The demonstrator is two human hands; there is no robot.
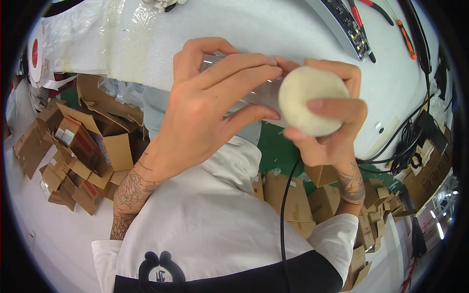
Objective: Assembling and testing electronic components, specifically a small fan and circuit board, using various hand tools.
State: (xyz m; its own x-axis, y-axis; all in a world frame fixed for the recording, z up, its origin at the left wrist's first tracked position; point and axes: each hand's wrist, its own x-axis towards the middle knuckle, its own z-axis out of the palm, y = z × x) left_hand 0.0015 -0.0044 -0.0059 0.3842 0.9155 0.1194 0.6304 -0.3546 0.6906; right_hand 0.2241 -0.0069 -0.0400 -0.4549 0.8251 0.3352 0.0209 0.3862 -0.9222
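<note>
My left hand (195, 105) is wrapped over a clear, shiny see-through piece (264, 93), with its fingers bent along the top and the thumb below. That piece shows only in parts between the fingers, so its full shape is hidden. In my right hand (349, 110) is a cream-coloured round piece (304, 90) with a smooth face turned up. My thumb and fingers close around its rim, with one fingertip lying on the face. The round piece sits at the right end of the clear piece; whether they are joined I cannot tell.
On the white table (215, 22) lie a long strip with a circuit board (359, 46), red-handled pliers (355, 12) and an orange screwdriver (406, 40). A white roll (36, 58) and plastic sheeting (80, 29) are at the left. Cardboard boxes (78, 141) and coiled black cable (405, 141) flank me.
</note>
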